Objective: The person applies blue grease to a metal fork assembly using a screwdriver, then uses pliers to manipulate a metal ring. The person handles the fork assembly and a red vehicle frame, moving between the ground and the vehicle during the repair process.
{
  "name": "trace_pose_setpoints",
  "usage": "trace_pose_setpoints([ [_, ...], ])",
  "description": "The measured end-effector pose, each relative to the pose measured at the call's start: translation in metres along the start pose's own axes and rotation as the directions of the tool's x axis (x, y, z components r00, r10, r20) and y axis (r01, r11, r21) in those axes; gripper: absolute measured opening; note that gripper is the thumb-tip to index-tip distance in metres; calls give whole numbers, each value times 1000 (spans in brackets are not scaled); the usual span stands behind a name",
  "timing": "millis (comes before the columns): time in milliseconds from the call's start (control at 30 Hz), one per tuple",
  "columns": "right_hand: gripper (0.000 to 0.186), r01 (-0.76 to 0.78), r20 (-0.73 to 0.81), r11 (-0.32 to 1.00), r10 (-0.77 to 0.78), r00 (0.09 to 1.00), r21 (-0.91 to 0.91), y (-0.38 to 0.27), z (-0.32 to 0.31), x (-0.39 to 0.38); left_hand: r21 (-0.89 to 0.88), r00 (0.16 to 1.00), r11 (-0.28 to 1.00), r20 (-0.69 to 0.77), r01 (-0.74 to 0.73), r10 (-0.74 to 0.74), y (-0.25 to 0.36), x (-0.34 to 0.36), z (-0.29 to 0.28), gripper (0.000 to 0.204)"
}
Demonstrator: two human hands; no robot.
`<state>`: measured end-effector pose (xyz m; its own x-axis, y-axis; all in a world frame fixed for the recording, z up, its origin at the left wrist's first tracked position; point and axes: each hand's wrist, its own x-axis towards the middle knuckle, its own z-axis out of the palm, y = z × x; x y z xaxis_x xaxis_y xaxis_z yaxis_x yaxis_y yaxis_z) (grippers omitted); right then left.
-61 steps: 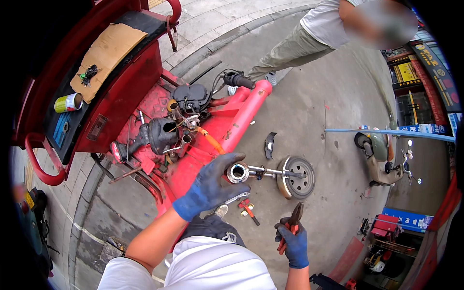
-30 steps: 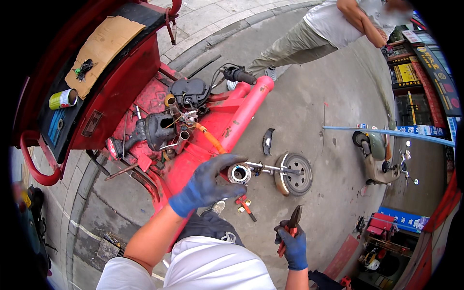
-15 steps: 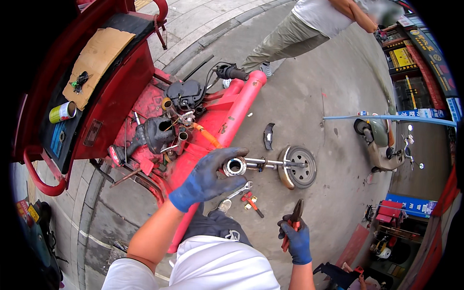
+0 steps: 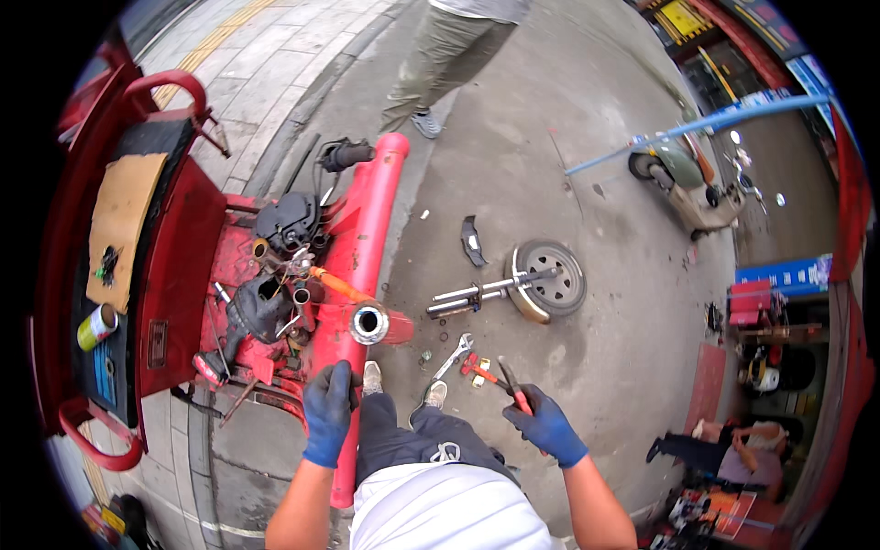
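Observation:
Both my hands wear blue gloves with dark palms and fingers. Beside the red frame tube, my left hand hovers low with its fingers bunched together; anything inside them is hidden. Above it sits the steering head tube, its round, bare-metal end facing up. My right hand is closed around a pair of pliers with red handles, the dark jaws pointing up and left. On the ground ahead lie an adjustable wrench and a red hammer.
A wheel with its front fork lies on the ground, near a black curved part. Engine parts fill the red vehicle's floor. Someone's legs stand beyond it. A scooter is parked right.
My left hand has drawn back from the head tube's end toward my body. My right hand, still gripping the pliers, has shifted left and up. The view has turned and moved.

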<state>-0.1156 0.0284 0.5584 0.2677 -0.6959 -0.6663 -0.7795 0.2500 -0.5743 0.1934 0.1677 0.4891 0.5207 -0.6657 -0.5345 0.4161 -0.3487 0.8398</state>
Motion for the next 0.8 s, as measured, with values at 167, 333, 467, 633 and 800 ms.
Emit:
trace_pose_setpoints([
  [167, 49, -45, 103, 845, 117, 988, -533, 122, -4, 47, 273, 965, 958, 261, -85, 11, -42, -39, 32, 34],
  [333, 46, -517, -59, 799, 526, 848, -309, 244, -10, 36, 383, 960, 924, 266, -21, -89, -55, -46, 32, 31],
  [467, 47, -642, 26, 751, 652, 758, -153, 299, -2, 27, 454, 961, 891, 232, 32, -152, -48, -36, 27, 27],
  [633, 35, -603, 74, 798, 602, 795, -13, 366, 5, 68, 538, 947, 815, 88, 216, -310, -70, -45, 50, 25],
  [800, 38, -481, 101, 857, 503, 858, -184, 440, 5, 132, 592, 929, 736, -59, 327, -365, -115, -79, 80, 26],
])
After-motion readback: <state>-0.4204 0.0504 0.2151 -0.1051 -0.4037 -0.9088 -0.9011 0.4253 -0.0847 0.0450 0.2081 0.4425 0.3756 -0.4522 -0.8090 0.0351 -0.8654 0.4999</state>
